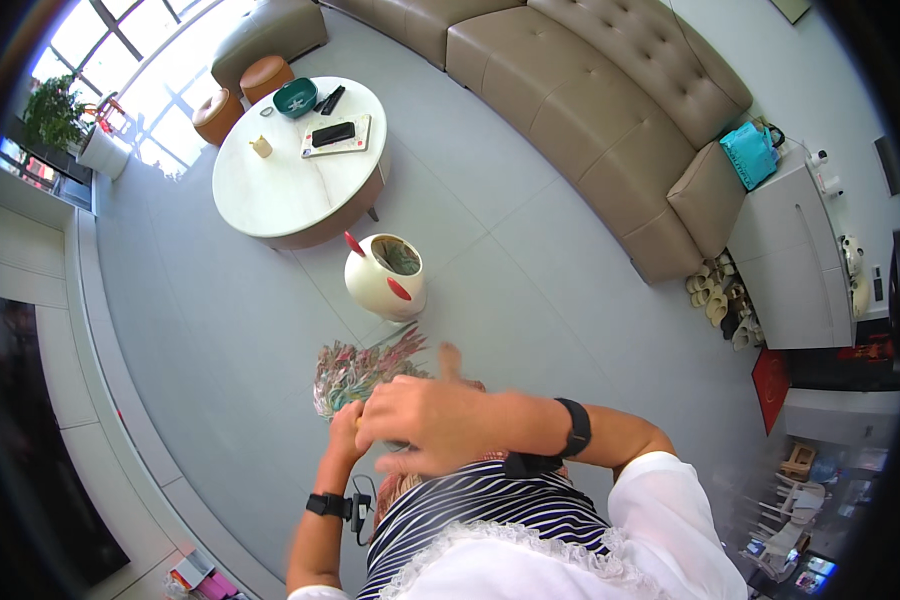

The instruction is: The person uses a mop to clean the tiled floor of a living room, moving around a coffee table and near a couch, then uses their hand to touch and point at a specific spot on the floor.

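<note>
A mop head of multicoloured fabric strips [360, 371] rests on the grey tiled floor just beyond my hands. My left hand [349, 431] is closed around the upper end of what seems to be the mop's handle, a bit of which shows yellowish. Close against it on the right is my right hand [431, 424], its fingers partly curled over the same spot; whether it grips the handle cannot be told. Most of the handle is hidden by my hands. A cream rounded bin with red fins [382, 289] stands past the mop head, its top opening dark.
An oval white-topped coffee table [285, 184] bears a green bowl [295, 98], a tray and a black phone-like object. Brown leather sofas [570, 112] line the upper right. Shoes [720, 300] lie beside a grey cabinet [791, 262]. A potted plant [56, 112] stands at the upper left.
</note>
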Demonstrator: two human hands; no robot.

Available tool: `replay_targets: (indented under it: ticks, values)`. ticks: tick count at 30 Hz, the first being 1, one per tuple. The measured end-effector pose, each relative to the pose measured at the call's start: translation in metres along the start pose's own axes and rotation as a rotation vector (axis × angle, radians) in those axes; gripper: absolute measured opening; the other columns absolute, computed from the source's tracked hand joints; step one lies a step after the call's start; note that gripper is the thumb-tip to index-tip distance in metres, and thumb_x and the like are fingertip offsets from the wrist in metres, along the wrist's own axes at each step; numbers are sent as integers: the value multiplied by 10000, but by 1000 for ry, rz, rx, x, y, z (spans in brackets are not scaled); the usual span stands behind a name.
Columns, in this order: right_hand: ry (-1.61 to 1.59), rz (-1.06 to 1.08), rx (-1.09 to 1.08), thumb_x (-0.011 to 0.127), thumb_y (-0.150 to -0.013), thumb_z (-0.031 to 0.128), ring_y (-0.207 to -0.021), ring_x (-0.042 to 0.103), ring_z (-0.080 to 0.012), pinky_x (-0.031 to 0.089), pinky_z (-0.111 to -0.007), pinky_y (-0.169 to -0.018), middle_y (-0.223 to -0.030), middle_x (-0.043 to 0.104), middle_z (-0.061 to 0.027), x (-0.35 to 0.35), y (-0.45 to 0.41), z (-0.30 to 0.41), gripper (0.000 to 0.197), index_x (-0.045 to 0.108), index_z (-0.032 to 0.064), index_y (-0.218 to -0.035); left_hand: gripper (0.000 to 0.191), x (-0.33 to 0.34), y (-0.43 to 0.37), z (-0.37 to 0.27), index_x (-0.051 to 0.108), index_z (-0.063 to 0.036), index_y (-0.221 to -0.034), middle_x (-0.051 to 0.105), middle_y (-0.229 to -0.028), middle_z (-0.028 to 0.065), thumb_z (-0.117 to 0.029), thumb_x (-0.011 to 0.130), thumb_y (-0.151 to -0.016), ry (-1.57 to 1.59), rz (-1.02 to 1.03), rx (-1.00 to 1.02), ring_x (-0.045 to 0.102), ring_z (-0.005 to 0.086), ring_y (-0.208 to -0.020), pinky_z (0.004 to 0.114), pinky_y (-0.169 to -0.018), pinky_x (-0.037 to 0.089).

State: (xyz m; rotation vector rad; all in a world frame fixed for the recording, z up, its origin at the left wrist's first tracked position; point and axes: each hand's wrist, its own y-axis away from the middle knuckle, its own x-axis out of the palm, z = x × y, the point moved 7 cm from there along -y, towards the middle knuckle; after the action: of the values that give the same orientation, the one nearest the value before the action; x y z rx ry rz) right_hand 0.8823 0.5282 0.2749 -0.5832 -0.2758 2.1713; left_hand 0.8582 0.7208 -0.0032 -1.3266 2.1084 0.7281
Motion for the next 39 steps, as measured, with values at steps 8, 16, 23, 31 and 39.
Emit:
replay_targets:
  ticks: [8, 16, 23, 31, 39]
  values:
    - [-709, -44, -399, 547, -850, 74, -460, 432, -121, 316, -262, -480, -748, 587, -116, -126, 10, 127, 153, 668, 70, -943, 208, -61, 55, 47, 432, -65, -708, 480, -698, 19, -73, 634, -754, 348, -347, -344, 418, 119, -659, 255, -624, 401]
    - [-847, -128, -316, 566, -845, 100, -397, 374, -77, 233, -223, -389, -649, 571, -66, -151, 2, 114, 226, 643, 126, -1056, 215, -47, 55, 3, 418, -67, -697, 505, -699, 29, -69, 619, -771, 441, -353, -389, 449, 117, -668, 251, -646, 419]
    - [-939, -71, -297, 539, -845, 57, -398, 375, -91, 248, -232, -371, -594, 513, -52, -158, 13, 120, 283, 604, 92, -1119, 199, -49, 58, -5, 432, -64, -707, 510, -704, 31, -62, 622, -764, 280, -369, -381, 444, 124, -658, 258, -635, 415]
    - [-877, 190, -442, 566, -827, 102, -545, 489, -195, 342, -297, -475, -685, 554, -130, -174, 48, 105, 188, 625, -18, -958, 206, -54, 68, -12, 437, -58, -703, 503, -695, 29, -39, 635, -753, 265, -327, -361, 440, 115, -667, 257, -637, 413]
    - [-567, -487, 406, 612, -747, 208, -636, 532, -128, 434, -251, -596, -746, 573, -42, -216, 148, -51, 379, 585, -26, -1045, 205, -55, 64, 7, 430, -57, -701, 519, -717, 29, 4, 615, -764, 269, -246, -361, 453, 119, -688, 250, -686, 420]
